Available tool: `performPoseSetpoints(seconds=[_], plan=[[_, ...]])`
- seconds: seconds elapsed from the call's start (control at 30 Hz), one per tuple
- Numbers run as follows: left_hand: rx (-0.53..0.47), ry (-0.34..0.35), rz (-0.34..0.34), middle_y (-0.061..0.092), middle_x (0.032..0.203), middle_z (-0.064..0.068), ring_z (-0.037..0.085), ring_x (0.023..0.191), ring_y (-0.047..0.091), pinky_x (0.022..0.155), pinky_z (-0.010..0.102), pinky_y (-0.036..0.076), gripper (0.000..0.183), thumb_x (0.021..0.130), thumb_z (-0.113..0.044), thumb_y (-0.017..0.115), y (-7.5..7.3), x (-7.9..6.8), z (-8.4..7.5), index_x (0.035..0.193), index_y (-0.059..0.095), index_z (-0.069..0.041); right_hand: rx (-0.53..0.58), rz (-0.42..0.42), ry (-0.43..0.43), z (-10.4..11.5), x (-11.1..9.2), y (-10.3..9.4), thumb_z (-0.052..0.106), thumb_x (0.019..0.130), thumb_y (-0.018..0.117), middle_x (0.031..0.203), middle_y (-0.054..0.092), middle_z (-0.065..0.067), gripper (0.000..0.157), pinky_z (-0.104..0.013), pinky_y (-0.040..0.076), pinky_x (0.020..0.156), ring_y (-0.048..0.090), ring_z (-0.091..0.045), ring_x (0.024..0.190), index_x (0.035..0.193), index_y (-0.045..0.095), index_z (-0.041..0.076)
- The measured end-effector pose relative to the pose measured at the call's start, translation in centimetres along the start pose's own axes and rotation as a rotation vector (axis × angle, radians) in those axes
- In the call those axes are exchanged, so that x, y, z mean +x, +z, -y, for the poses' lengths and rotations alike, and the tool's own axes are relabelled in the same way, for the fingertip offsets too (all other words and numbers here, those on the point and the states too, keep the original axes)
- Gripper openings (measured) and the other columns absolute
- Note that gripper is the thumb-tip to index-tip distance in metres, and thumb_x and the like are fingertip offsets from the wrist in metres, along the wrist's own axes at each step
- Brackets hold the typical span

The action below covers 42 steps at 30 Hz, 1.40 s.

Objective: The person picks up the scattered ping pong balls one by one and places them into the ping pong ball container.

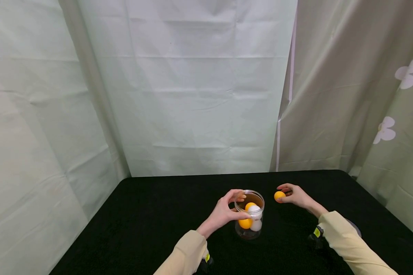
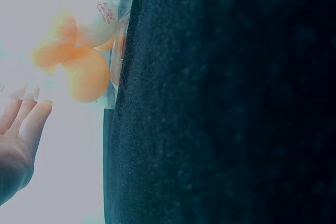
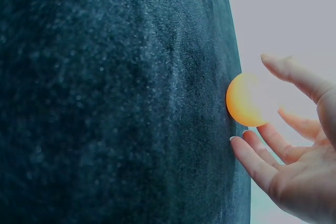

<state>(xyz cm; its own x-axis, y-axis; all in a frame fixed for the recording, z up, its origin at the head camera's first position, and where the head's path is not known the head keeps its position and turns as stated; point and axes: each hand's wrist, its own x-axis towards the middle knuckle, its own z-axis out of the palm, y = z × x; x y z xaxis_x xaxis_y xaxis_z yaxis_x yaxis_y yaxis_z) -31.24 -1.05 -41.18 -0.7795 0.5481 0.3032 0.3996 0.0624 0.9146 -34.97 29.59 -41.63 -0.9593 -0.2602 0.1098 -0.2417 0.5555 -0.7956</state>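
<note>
My left hand (image 1: 225, 209) grips a clear jar (image 1: 249, 233) near its open rim, thumb on the near side and fingers on the far side. Inside the jar lie several orange and white ping-pong balls; a white ball (image 2: 97, 20) with red print and an orange ball (image 2: 88, 77) show through its wall in the left wrist view. To the right of the jar, my right hand (image 1: 297, 196) holds another orange ping-pong ball (image 1: 279, 196) between thumb and fingers. That ball (image 3: 245, 100) appears low by the black surface; whether it touches is unclear.
Both hands work over a table with a black cover (image 1: 151, 214). Partly hidden under the right sleeve is the edge of a greyish round thing (image 1: 355, 228). Pale curtains (image 1: 192, 95) hang behind the table and along its sides.
</note>
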Motion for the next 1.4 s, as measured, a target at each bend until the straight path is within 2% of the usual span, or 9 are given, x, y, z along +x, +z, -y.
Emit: performPoseSetpoints(seconds=[0.53, 0.8, 1.4], plan=[[0.003, 0.003, -0.005, 0.05, 0.119, 0.001, 0.026, 0.108, 0.046, 0.081, 0.038, 0.043, 0.057, 0.075, -0.023, 0.072, 0.01, 0.06, 0.04, 0.125, 0.045, -0.022, 0.007, 0.002, 0.023, -0.11, 0.35, 0.27, 0.013, 0.074, 0.072, 0.112, 0.045, -0.028, 0.054, -0.038, 0.046, 0.072, 0.051, -0.03, 0.088, 0.117, 0.047, -0.008], [0.017, -0.004, -0.009, 0.05, 0.119, -0.002, 0.019, 0.107, 0.047, 0.081, 0.038, 0.043, 0.057, 0.074, -0.025, 0.072, 0.02, 0.07, 0.0, 0.124, 0.045, -0.023, 0.022, 0.005, 0.036, 0.12, 0.39, 0.56, 0.011, 0.073, 0.072, 0.112, 0.045, -0.026, 0.055, -0.037, 0.047, 0.071, 0.051, -0.029, 0.087, 0.118, 0.047, -0.008], [0.001, 0.003, -0.006, 0.05, 0.118, -0.001, 0.024, 0.108, 0.046, 0.081, 0.038, 0.043, 0.057, 0.074, -0.024, 0.072, 0.06, -0.02, 0.09, 0.124, 0.045, -0.022, 0.026, -0.02, 0.045, -0.43, 0.3, 0.7, 0.005, 0.073, 0.069, 0.105, 0.05, -0.021, 0.048, -0.039, 0.046, 0.073, 0.052, -0.029, 0.087, 0.115, 0.049, -0.009]])
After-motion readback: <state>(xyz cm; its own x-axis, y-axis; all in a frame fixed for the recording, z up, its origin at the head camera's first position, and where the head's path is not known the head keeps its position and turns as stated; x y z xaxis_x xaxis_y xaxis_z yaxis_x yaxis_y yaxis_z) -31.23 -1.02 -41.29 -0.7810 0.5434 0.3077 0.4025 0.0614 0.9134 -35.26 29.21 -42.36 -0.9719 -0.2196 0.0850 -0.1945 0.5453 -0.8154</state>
